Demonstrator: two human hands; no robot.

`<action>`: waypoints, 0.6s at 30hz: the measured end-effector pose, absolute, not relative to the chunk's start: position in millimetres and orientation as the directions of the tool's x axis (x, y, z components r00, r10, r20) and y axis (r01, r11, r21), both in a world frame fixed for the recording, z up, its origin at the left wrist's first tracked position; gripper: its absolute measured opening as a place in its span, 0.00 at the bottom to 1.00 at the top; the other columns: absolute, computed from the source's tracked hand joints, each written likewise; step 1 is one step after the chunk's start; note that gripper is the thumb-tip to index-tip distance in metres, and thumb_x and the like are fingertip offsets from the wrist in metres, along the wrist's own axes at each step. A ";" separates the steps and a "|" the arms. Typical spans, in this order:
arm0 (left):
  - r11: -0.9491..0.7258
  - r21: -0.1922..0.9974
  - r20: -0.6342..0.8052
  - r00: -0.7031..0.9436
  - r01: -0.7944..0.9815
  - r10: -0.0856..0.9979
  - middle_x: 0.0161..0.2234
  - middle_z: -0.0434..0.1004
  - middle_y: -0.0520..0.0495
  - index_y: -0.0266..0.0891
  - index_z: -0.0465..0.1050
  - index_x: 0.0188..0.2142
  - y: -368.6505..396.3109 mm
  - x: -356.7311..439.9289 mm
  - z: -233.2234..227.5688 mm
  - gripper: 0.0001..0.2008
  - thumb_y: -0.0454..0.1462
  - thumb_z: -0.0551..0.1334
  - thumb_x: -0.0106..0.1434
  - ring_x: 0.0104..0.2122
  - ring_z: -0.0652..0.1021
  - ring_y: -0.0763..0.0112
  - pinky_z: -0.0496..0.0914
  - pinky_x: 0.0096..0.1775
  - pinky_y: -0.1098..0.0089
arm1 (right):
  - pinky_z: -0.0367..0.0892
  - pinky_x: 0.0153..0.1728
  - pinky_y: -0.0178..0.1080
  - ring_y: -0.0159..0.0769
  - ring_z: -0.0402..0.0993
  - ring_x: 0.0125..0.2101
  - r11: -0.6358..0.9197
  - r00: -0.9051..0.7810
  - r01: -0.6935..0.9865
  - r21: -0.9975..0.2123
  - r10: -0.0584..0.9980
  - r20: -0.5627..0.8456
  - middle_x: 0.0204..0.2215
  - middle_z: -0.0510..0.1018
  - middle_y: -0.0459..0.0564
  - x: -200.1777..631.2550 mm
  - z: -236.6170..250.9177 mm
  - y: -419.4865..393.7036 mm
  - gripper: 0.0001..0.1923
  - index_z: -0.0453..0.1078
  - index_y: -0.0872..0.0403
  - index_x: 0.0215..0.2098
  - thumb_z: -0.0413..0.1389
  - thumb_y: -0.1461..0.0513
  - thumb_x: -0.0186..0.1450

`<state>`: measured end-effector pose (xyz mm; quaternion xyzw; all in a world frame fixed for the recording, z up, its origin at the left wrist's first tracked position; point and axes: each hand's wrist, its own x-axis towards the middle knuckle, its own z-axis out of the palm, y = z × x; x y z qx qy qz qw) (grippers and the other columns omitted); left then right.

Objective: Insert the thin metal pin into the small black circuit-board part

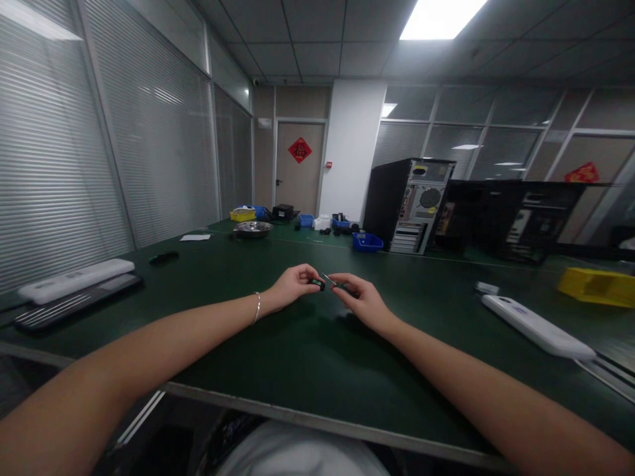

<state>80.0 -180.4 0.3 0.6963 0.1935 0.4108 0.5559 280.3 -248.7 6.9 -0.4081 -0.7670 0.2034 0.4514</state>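
Over the middle of the green table, my left hand [296, 284] is closed in a pinch on a small black and green part [318, 284]. My right hand [364, 299] is closed around the dark handle of a small screwdriver [329, 280]. The thin metal shaft points up and left, close to the part in my left hand. Whether its tip touches the part, I cannot tell. My fingers hide most of the handle and some of the part.
The green table [278, 357] has its edge near my body. White power strips [538, 326] lie at both sides, with a dark keyboard [79, 304] at left. Further back are a metal bowl [253, 229], a blue bin [368, 242] and a computer tower [409, 205]. A yellow bin [595, 287] is at right.
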 end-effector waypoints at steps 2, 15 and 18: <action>-0.311 0.935 0.350 0.578 -0.170 0.737 0.39 0.77 0.42 0.33 0.71 0.38 -180.3 79.6 1.2 0.15 0.32 0.68 0.50 0.40 0.77 0.64 0.69 0.46 0.59 | 0.68 0.37 0.40 0.39 0.73 0.38 0.586 -0.279 0.476 -0.656 0.808 0.519 0.43 0.77 0.51 282.7 6.1 -246.5 0.15 0.71 0.52 0.48 0.54 0.60 0.63; -0.441 0.897 0.364 0.584 -0.012 0.726 0.39 0.79 0.43 0.34 0.76 0.40 -184.7 75.8 7.4 0.14 0.34 0.67 0.52 0.38 0.77 0.65 0.70 0.44 0.63 | 0.66 0.36 0.39 0.38 0.73 0.36 0.604 -0.355 0.646 -0.466 0.778 0.518 0.37 0.78 0.50 286.1 10.3 -250.1 0.15 0.72 0.50 0.48 0.54 0.63 0.62; -0.418 0.908 0.347 0.597 -0.021 0.724 0.39 0.79 0.43 0.34 0.76 0.40 -186.0 75.0 8.9 0.14 0.36 0.66 0.53 0.36 0.78 0.66 0.71 0.43 0.63 | 0.65 0.36 0.38 0.37 0.72 0.36 0.627 -0.371 0.634 -0.453 0.760 0.533 0.37 0.78 0.49 285.4 11.0 -251.0 0.16 0.71 0.49 0.49 0.54 0.64 0.63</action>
